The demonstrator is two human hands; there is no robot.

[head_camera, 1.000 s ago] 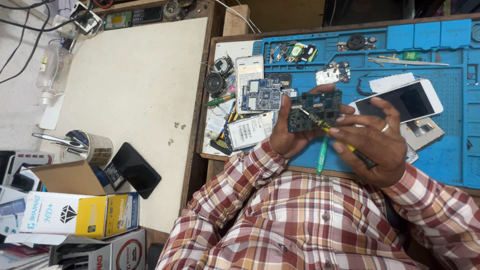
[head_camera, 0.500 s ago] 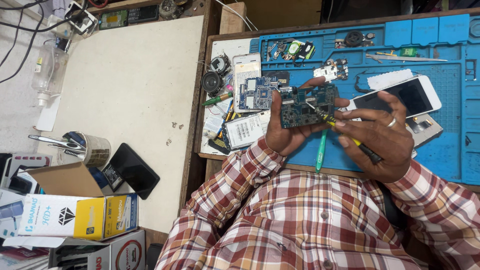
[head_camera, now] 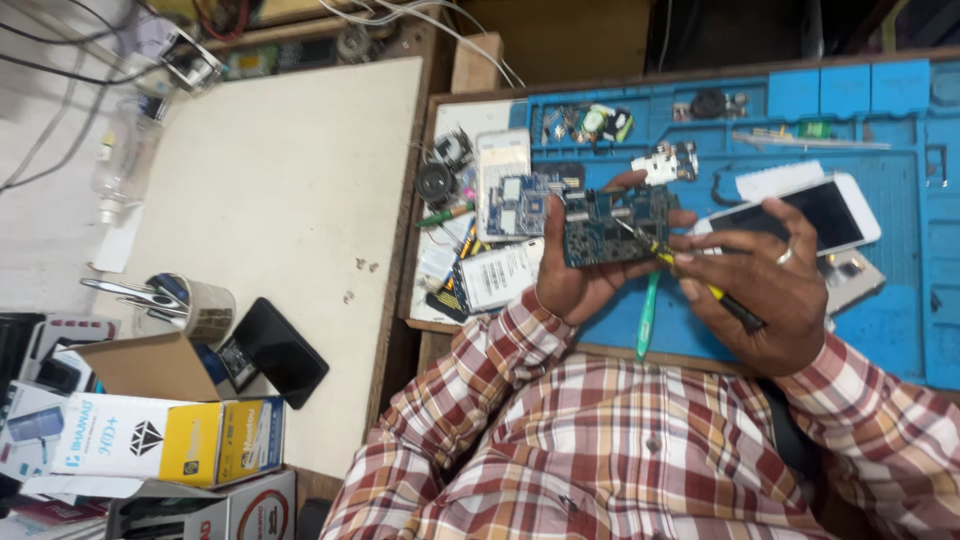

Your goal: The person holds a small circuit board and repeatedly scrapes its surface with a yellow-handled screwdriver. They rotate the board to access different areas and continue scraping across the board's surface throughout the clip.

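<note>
My left hand (head_camera: 572,272) grips a dark blue circuit board (head_camera: 610,228) and holds it above the blue work mat (head_camera: 890,330). My right hand (head_camera: 765,285) is closed on a thin yellow-and-black screwdriver (head_camera: 700,285) whose metal tip rests on the board's face. A ring shows on one right finger. A green-handled tool (head_camera: 646,318) lies on the mat under the hands. Both sleeves are red and white plaid.
A white smartphone (head_camera: 810,210) lies on the mat by my right hand. A second board (head_camera: 517,205), loose parts and a white label (head_camera: 500,275) sit left of the hands. On the beige table are a black phone (head_camera: 285,350), a tin with tweezers (head_camera: 190,305) and boxes (head_camera: 160,435).
Both hands with the board and screwdriver have shifted slightly upward on the mat. The grip on each stays the same.
</note>
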